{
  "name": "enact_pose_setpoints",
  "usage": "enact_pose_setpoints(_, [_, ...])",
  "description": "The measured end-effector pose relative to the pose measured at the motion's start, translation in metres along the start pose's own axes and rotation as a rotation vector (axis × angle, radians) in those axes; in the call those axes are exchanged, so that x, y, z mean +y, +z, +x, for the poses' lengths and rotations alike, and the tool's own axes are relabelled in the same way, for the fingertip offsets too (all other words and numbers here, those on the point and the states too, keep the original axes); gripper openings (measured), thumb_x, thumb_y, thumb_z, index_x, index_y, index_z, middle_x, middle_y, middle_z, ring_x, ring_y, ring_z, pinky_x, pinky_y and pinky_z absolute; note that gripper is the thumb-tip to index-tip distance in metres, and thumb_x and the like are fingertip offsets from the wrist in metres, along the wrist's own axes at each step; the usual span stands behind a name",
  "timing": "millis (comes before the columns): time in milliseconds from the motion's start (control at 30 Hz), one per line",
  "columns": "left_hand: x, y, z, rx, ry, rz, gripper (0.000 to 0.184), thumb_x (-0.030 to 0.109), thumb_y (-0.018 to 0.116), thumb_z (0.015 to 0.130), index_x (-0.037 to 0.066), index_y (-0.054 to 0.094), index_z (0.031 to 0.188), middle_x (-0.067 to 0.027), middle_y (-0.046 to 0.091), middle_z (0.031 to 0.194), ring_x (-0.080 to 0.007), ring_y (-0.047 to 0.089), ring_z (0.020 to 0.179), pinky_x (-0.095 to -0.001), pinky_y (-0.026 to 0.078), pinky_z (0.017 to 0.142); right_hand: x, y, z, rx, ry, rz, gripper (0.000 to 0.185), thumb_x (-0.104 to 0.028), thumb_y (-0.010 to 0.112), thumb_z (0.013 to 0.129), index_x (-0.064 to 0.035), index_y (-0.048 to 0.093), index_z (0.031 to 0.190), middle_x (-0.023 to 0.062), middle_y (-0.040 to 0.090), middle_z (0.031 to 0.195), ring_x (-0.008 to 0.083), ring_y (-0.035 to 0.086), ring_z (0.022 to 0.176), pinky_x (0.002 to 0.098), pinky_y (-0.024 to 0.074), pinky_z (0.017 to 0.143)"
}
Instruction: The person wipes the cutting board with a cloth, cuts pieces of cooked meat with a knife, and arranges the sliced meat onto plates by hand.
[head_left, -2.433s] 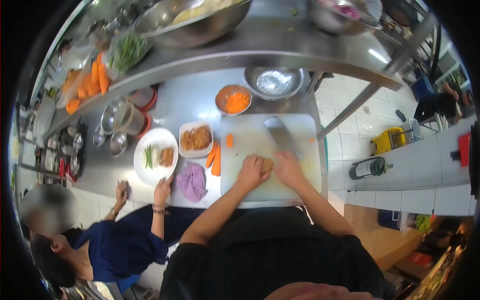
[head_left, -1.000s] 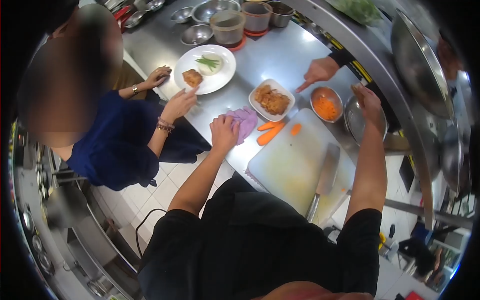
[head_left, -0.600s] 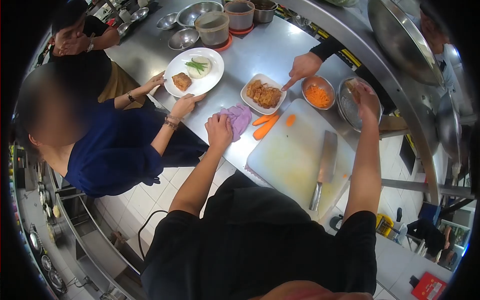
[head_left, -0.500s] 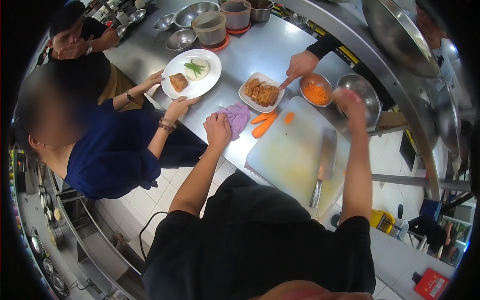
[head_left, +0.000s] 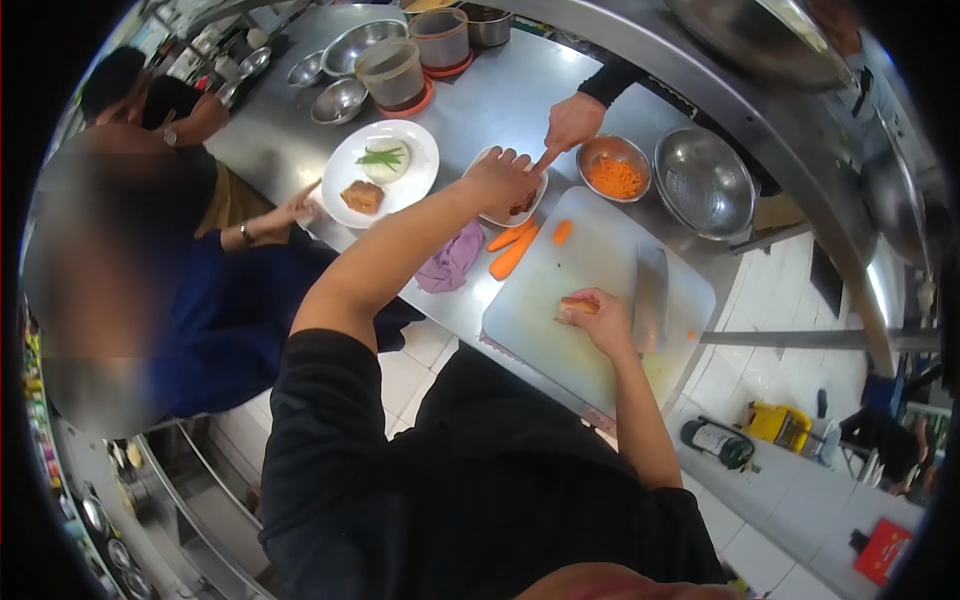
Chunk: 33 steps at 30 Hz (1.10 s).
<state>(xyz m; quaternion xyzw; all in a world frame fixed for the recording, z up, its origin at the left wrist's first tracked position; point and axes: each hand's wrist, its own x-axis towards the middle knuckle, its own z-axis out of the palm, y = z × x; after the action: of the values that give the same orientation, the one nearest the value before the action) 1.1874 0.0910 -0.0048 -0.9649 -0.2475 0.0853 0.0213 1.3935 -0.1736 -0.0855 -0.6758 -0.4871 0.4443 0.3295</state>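
Note:
My left hand reaches over a small white square dish of brown fried pieces. Its fingers bend down over the dish and their tips are hidden, so I cannot tell if they hold anything. Above the cutting board, my right hand is closed on a brown fried piece. A cleaver lies on the board just right of that hand. Two carrots and a crumpled purple cloth are left of the board; a carrot slice rests on its far part.
Another person's hand points at the square dish. A large white plate with rice and a fried piece is at left, beside a co-worker's hand. Shredded carrot fills a metal bowl; a larger bowl stands beside it.
My left hand has moved from the purple cloth to the square dish. My right hand came down over the board with a fried piece. The large plate is now released on the table.

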Motion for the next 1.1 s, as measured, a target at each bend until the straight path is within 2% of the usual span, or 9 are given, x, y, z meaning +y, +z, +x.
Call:
enact_pose_setpoints(67, [-0.006,-0.003,0.014,-0.195,-0.001,0.039,0.091,0.034,0.088,0.063,0.021,0.052,0.145,-0.0143,0.055,0.139,-0.035,0.052,0.131,-0.0489,0.039,0.11,0.005,0.003,-0.004,0.021,0.03,0.043,0.033,-0.016,0.084,0.08,-0.0017,0.074,0.108,0.0105,0.076,0.097,0.0186,0.071,0.089,0.0324,0.0557,0.085])
enact_pose_setpoints(200, [-0.017,0.009,0.029,-0.189,0.157,0.052,0.086,0.036,0.087,0.062,0.02,0.055,0.14,-0.0147,0.058,0.134,-0.0337,0.054,0.129,-0.0471,0.039,0.108,0.007,0.011,-0.001,0.104,0.051,0.253,0.032,-0.01,0.083,0.081,0.0019,0.072,0.109,0.0099,0.076,0.1,0.0166,0.07,0.091,0.0307,0.0556,0.086])
enact_pose_setpoints(267, [-0.019,0.006,0.036,-0.272,0.13,0.068,0.078,0.037,0.085,0.064,0.02,0.057,0.135,-0.0151,0.061,0.13,-0.0336,0.056,0.126,-0.0471,0.039,0.107,-0.001,0.015,-0.005,0.136,0.067,0.28,0.031,-0.009,0.082,0.082,0.0027,0.071,0.109,0.0098,0.076,0.101,0.0161,0.07,0.092,0.0302,0.0556,0.086])
enact_pose_setpoints(467, [-0.028,0.02,0.036,-0.141,0.206,0.046,0.071,0.035,0.08,0.069,0.017,0.057,0.133,-0.0156,0.063,0.125,-0.033,0.058,0.122,-0.0465,0.04,0.105,-0.001,0.03,-0.01,0.238,0.097,0.26,0.031,-0.007,0.08,0.082,0.0034,0.071,0.11,0.0103,0.075,0.102,0.0159,0.07,0.092,0.0298,0.0556,0.086])
enact_pose_setpoints(633, [-0.031,0.022,0.035,-0.142,0.193,0.005,0.071,0.034,0.08,0.069,0.015,0.057,0.134,-0.0152,0.063,0.126,-0.0324,0.059,0.121,-0.0458,0.04,0.104,-0.013,0.033,-0.011,0.245,0.145,0.315,0.032,-0.008,0.081,0.082,0.0031,0.071,0.111,0.0104,0.075,0.102,0.0165,0.07,0.092,0.0297,0.0552,0.087])
enact_pose_setpoints(800, [-0.028,0.027,0.036,-0.127,0.206,0.008,0.073,0.032,0.08,0.068,0.014,0.056,0.134,-0.0146,0.061,0.129,-0.032,0.059,0.121,-0.0455,0.041,0.104,-0.005,0.033,-0.011,0.278,0.108,0.216,0.032,-0.008,0.081,0.082,0.003,0.071,0.11,0.0107,0.075,0.101,0.0165,0.07,0.092,0.0302,0.055,0.087])
enact_pose_setpoints(1000, [-0.027,0.033,0.039,-0.12,0.181,-0.071,0.076,0.031,0.08,0.066,0.011,0.056,0.135,-0.0153,0.06,0.13,-0.0332,0.059,0.122,-0.0462,0.042,0.103,0.0,0.03,-0.011,0.262,0.098,0.24,0.032,-0.008,0.081,0.081,0.0029,0.071,0.109,0.0104,0.075,0.101,0.0164,0.069,0.091,0.0301,0.0551,0.086])
enact_pose_setpoints(1100, [-0.028,0.038,0.044,-0.135,0.212,-0.033,0.067,0.029,0.08,0.067,0.007,0.062,0.128,-0.0199,0.059,0.132,-0.0357,0.063,0.117,-0.0466,0.043,0.1,-0.002,0.029,-0.013,0.263,0.099,0.267,0.032,-0.008,0.081,0.081,0.0028,0.071,0.109,0.0103,0.075,0.1,0.0164,0.069,0.091,0.0299,0.0552,0.086])
